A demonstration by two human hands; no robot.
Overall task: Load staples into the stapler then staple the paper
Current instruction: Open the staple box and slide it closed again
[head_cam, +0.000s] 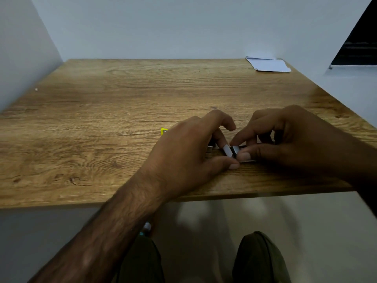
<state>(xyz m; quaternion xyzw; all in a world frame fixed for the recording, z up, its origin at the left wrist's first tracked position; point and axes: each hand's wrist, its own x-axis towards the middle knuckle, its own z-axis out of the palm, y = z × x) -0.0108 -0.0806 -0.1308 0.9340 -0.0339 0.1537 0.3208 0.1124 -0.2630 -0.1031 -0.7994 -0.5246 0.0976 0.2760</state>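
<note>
Loading step underway — left hand (189, 152) and right hand (285, 139) both pinch the staple strip (231, 152) over the mostly hidden stapler (247, 160); next — seat strip, close. Paper (269, 65) waits far off.

Brown wood-grain table (102, 111), white paper (268, 64), yellow box (163, 131), silvery staples (228, 150).

Looks like an office or study nook: wood-grain desk (122, 103) pushed into a corner of plain pale walls (142, 27), folded white papers (269, 65) at the far edge.
</note>
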